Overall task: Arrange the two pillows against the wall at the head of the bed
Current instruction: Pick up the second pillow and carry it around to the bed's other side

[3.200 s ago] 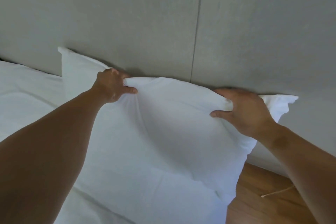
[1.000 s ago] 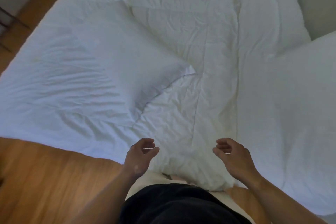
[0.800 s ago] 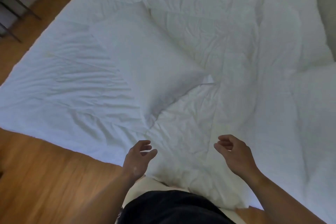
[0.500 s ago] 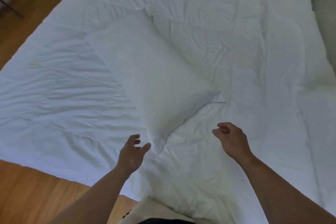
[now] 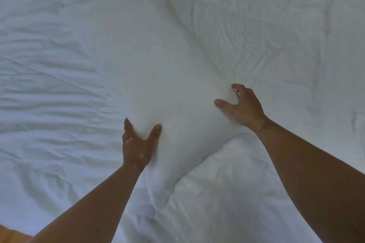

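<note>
Surface: white duvet [image 5: 276, 49], creased, filling nearly the whole view; a sliver of wood floor [image 5: 7, 235] shows at the lower left corner. No wall or headboard in sight.

Item: one white pillow [image 5: 150, 69], lying flat and askew on the duvet, its near corner pointing toward you, its far end running up and away from your fingers.

Left hand [image 5: 138, 144]: half a second ago it hung short of the pillow with nothing in it; now it presses on the near left edge, fingers spread wide, thumb and forefinger forming a V with the fabric bulging between them. Not yet closed into a grip.

Right hand [image 5: 244, 105]: likewise clear of the pillow before, now at the near right edge, thumb laid on top of the cover, fingers curled over the side. Whether the fingertips have caught fabric underneath, you cannot tell.

Change noted: you have closed from reach to contact on both sides of the pillow's near end.

Meaning for the task: this reads as the second pillow's pick-up, barely begun. The other pillow, seen against the wall seconds ago, is out of view. Remaining, by judgement: close both grips, lift, carry to the wall beside it.
</note>
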`<state>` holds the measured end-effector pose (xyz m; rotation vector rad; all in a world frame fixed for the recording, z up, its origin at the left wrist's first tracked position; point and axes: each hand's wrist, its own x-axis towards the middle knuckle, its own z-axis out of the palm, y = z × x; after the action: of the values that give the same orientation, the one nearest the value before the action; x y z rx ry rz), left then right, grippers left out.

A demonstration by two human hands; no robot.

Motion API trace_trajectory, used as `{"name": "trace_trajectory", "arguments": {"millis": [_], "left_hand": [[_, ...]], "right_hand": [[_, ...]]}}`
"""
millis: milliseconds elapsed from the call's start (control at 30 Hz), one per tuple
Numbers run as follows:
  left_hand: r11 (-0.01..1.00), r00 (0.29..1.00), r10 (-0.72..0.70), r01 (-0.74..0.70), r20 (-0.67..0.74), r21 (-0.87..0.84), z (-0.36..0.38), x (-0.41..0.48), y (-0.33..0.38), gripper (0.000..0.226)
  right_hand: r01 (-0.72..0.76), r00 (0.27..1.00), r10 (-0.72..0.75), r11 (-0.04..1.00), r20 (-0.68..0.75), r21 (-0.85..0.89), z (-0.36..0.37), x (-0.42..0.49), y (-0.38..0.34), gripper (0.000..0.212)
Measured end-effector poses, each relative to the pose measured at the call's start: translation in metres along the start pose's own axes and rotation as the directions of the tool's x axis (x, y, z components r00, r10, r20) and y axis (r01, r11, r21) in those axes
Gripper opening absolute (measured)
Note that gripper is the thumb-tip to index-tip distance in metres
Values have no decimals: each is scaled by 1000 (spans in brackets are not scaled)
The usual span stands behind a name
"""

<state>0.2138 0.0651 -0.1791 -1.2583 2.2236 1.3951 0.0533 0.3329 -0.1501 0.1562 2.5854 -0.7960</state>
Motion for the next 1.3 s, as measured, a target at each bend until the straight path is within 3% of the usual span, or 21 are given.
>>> {"name": "trace_trajectory", "arguments": {"millis": [167, 300, 400, 600, 833, 1067, 1300], "left_hand": [[994, 998, -1, -5, -60, -111, 15, 30, -5, 132], [991, 997, 0, -11, -82, -136, 20, 33, -4, 127], [978, 997, -2, -15, -82, -208, 16, 30, -2, 112], [954, 991, 40, -76, -124, -291, -15, 2, 11, 90], [959, 980, 114, -151, -162, -240, -92, -72, 10, 71], [944, 960, 138, -202, -244, -262, -172, -185, -17, 74], [924, 923, 45, -184, -382, -335, -254, -257, -85, 68]], "right_hand": [[-3, 988, -3, 999, 151, 37, 11, 53, -6, 118], [-21, 978, -5, 992, 206, 124, 15, 63, 0, 121], [17, 984, -45, 986, 169, 163, 19, 60, -4, 123], [98, 992, -113, 964, 47, 248, 16, 15, -24, 95], [131, 990, -141, 914, -3, 383, 10, -95, -48, 63], [174, 980, -196, 883, 7, 436, -5, -218, -83, 52], [301, 930, -362, 844, 58, 444, 19, -308, -151, 51]]}}
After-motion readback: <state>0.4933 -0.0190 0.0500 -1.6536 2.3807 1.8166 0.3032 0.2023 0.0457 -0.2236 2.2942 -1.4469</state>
